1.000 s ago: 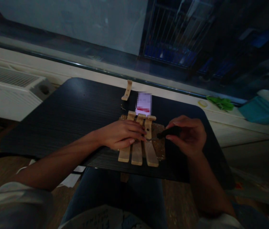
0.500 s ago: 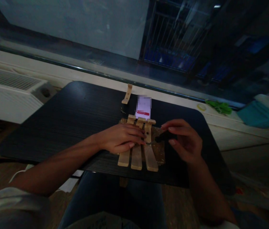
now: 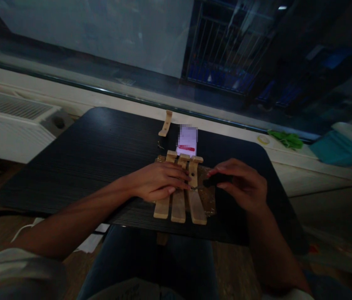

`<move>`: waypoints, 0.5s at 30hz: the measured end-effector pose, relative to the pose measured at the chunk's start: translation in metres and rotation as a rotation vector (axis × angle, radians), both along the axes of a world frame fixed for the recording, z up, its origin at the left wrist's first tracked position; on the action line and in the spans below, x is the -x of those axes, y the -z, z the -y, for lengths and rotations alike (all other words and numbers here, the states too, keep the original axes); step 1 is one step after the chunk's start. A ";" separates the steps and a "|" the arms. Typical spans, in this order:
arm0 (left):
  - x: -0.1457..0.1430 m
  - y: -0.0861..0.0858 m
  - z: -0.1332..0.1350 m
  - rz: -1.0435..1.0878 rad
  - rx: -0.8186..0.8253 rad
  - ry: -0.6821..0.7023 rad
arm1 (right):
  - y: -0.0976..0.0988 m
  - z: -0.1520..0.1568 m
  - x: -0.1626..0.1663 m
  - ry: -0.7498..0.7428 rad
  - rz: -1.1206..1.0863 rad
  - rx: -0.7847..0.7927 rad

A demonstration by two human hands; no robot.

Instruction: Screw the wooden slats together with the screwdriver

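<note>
My left hand [image 3: 160,180] lies across three curved wooden pieces with its fingers stretched out, the fingertips touching the right-hand piece [image 3: 193,168]. The left piece [image 3: 162,209] and the middle piece [image 3: 178,206] are partly covered by that hand. Each piece has an upturned far end, and a dark hole shows in the right one. In my right hand [image 3: 246,185] is a black-handled screwdriver [image 3: 218,180], held in a pinch. Its thin metal tip points left and meets the right-hand piece near my left fingertips. Under the wood lies a brownish, shiny sheet [image 3: 208,196].
A lit phone [image 3: 188,139] is just beyond the wood on the black table [image 3: 110,141]. Another curved wooden piece [image 3: 166,124] and a few tiny bits [image 3: 160,144] lie at the far edge. A green cloth [image 3: 286,139] and a teal bin [image 3: 335,148] stand right; a radiator [image 3: 16,121] is left.
My right hand's fingers have closed in more around the screwdriver handle, and the hand has turned slightly. My left hand and the wooden pieces stay where they were.
</note>
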State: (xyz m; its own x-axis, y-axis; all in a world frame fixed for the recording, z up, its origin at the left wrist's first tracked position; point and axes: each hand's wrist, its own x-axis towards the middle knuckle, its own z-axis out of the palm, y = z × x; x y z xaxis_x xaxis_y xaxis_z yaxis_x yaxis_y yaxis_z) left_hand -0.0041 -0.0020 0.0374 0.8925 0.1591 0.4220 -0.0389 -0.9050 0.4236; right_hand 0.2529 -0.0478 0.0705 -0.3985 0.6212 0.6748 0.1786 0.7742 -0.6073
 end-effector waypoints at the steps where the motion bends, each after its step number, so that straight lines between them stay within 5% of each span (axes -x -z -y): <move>1: 0.000 0.000 0.000 0.004 0.002 0.000 | 0.000 0.000 0.000 0.010 0.000 -0.010; 15: -0.001 0.000 -0.001 0.007 0.007 -0.004 | 0.008 -0.003 0.008 0.065 -0.080 -0.098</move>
State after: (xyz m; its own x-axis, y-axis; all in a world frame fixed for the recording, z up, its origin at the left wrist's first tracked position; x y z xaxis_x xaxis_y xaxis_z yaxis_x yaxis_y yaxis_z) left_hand -0.0033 -0.0014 0.0371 0.8888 0.1659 0.4272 -0.0380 -0.9022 0.4296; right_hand 0.2450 -0.0453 0.0625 -0.3022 0.5738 0.7612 0.1844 0.8186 -0.5439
